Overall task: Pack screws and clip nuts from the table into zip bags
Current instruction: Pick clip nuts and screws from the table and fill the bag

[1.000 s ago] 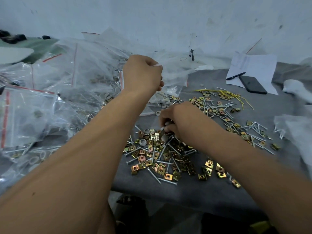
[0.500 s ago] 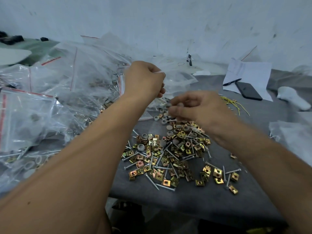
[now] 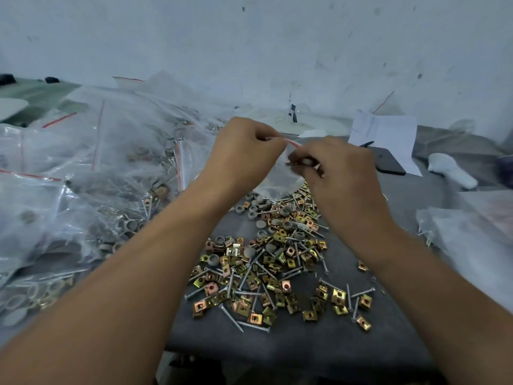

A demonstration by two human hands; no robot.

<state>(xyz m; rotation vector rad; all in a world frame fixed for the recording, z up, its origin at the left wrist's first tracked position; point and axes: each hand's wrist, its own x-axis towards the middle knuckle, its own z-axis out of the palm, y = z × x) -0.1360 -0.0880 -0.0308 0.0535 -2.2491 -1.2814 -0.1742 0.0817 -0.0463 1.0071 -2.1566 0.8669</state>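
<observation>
1. Zip bag [image 3: 280, 176], centre of the frame: your left hand [image 3: 247, 151] pinches its red-striped mouth, and your right hand [image 3: 336, 168] pinches small parts at the opening.
2. Done, by the look of it: filled bags [image 3: 105, 168] heaped at the left.
3. Left: a large loose pile of clip nuts [image 3: 277, 262] and screws [image 3: 231, 318] in the lower centre, on the grey table [image 3: 319, 348].
</observation>
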